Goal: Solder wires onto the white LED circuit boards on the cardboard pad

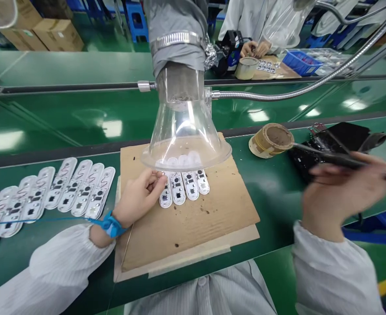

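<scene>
Four slim white circuit boards point(190, 186) lie side by side on the cardboard sheet point(212, 232), their upper ends seen through a clear fume hood point(182, 131). My left hand point(142, 194), with a blue wrist strap point(110, 224), is closed in a pinch at the leftmost of these boards. What its fingertips hold is too small to make out. Over on the right, my right hand point(340, 197) grips the black handle of a soldering iron point(330, 155). The iron's metal tip reaches the rim of a round tan pot point(271, 140).
More white boards point(71, 188) stand in an overlapping row to the left. A black bag-like item point(346, 135) lies behind my right hand. A metal flexible arm point(278, 96) runs right from the hood. Across the bench, a co-worker's hands point(255, 48) work near a blue basket point(300, 62).
</scene>
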